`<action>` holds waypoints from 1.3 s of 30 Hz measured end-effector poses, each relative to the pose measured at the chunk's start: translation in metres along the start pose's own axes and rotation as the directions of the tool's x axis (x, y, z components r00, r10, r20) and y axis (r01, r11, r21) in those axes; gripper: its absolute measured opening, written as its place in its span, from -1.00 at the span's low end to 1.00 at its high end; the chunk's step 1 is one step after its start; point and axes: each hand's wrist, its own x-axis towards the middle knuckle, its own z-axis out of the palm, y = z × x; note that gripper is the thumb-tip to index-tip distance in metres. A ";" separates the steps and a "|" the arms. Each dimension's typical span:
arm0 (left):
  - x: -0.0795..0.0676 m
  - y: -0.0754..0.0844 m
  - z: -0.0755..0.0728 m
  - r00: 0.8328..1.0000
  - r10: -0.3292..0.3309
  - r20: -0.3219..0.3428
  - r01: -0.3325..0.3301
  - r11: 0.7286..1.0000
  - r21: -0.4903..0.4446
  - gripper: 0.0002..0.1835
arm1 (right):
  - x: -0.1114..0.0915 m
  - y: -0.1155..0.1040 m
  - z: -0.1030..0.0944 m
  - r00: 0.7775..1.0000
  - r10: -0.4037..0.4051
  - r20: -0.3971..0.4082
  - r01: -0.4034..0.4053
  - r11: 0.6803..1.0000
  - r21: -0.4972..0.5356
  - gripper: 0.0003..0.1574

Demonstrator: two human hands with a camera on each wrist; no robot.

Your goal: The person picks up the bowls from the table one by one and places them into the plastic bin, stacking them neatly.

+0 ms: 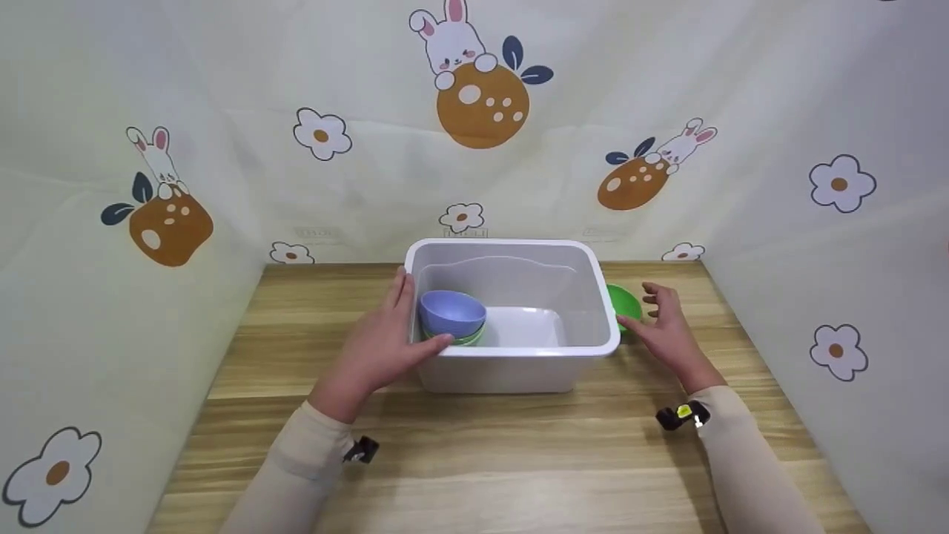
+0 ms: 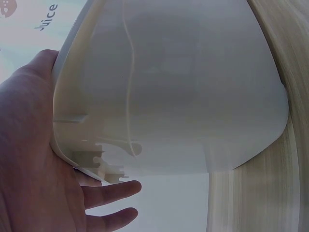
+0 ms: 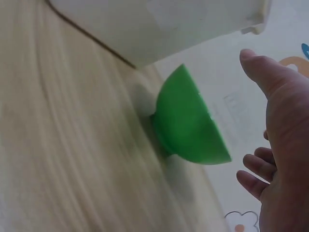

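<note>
My left hand [image 1: 382, 341] rests at the near left corner of a white plastic bin [image 1: 511, 371], its thumb across the front rim and its fingers along the left side. In the left wrist view two fingers [image 2: 111, 193] extend straight beside the bin wall. Inside, at the left, a blue bowl [image 1: 452, 311] sits stacked on green bowls [image 1: 471, 339]. On the table to the bin's right stands a bright green bowl [image 3: 186, 121], upright and partly hidden by the bin in the head view. My right hand [image 1: 667, 330] hovers over its right side with fingers parted, holding nothing.
The bin and bowl stand on a wood-grain table [image 1: 504, 460] towards its back edge. Pale fabric walls [image 1: 356, 185] printed with rabbits, fruit and flowers enclose the back and both sides. A small black camera [image 1: 682, 415] sits on the right wrist.
</note>
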 end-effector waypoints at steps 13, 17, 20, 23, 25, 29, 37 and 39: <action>0.000 0.000 0.001 1.000 0.010 -0.006 -0.010 1.000 0.003 0.37 | 0.001 0.023 0.024 0.997 0.067 0.034 -0.068 0.998 0.017 0.44; 0.000 -0.001 0.001 1.000 0.022 -0.014 -0.022 1.000 -0.003 0.34 | 0.004 0.029 0.029 0.998 0.065 0.023 -0.066 0.998 0.014 0.49; 0.000 -0.001 0.001 1.000 0.023 -0.016 -0.024 1.000 -0.005 0.34 | 0.005 0.032 0.030 0.998 0.066 0.019 -0.067 0.997 0.030 0.53; 0.000 -0.001 0.001 1.000 0.024 -0.014 -0.024 1.000 -0.006 0.34 | 0.005 0.032 0.032 0.998 0.064 0.020 -0.065 0.997 0.047 0.56; 0.000 -0.001 0.001 1.000 0.023 -0.013 -0.023 1.000 -0.006 0.34 | 0.005 0.032 0.033 0.998 0.066 0.021 -0.067 0.997 0.049 0.57; 0.000 -0.001 0.001 1.000 0.019 -0.009 -0.019 1.000 -0.004 0.35 | 0.006 0.032 0.033 0.997 0.073 0.026 -0.074 0.996 0.047 0.58; -0.001 -0.001 0.001 1.000 0.011 -0.008 -0.012 1.000 -0.005 0.36 | 0.006 0.031 0.034 0.996 0.080 0.030 -0.082 0.994 0.070 0.62; -0.001 0.000 0.000 1.000 0.015 -0.009 -0.015 1.000 -0.003 0.36 | 0.006 0.032 0.034 0.996 0.080 0.026 -0.082 0.994 0.074 0.62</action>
